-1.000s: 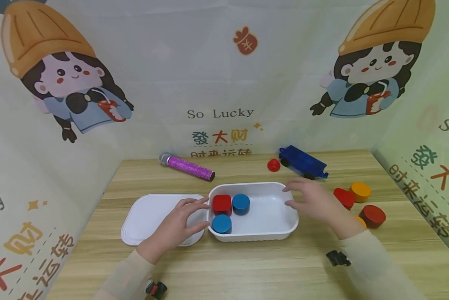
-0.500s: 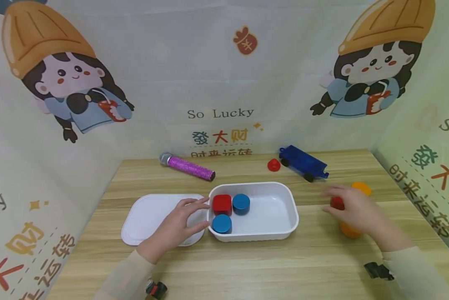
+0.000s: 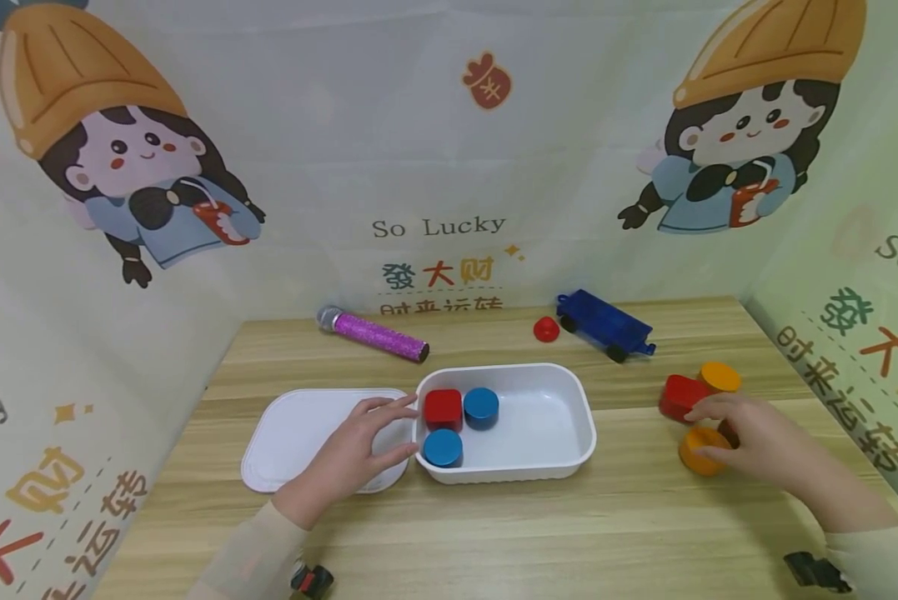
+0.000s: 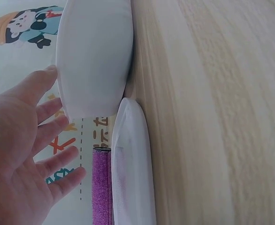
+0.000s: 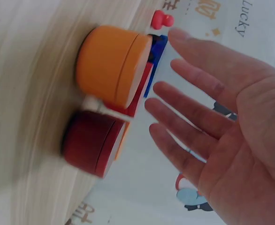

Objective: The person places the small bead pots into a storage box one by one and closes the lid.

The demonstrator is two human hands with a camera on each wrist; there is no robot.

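My left hand (image 3: pixel 347 454) rests at the left rim of a white plastic box (image 3: pixel 509 477), thumb and fingertips touching it, fingers relaxed. Inside the box sit a red square tin (image 3: pixel 443 408) and two blue round tins (image 3: pixel 482 405). My right hand (image 3: pixel 764 446) hovers over a cluster of small tins, its fingers extended and apart from them in the right wrist view. Nearest it are an orange round tin (image 5: pixel 107 61) and a dark red round tin (image 5: pixel 87 143), the latter mostly hidden in the head view. Beyond them stand a red tin (image 3: pixel 679 397) and another orange tin (image 3: pixel 720 377).
A white lid (image 3: pixel 298 433) lies left of the box, partly under my left hand. Toward the back wall are a purple glittery microphone (image 3: pixel 377 333), a small red knob-shaped piece (image 3: pixel 546 330) and a blue toy wagon (image 3: pixel 606 323). Printed cloth walls enclose the table.
My right hand has moved from the box's right rim, rightward and toward me, to above the tins. My left hand has stayed at the box's left rim.
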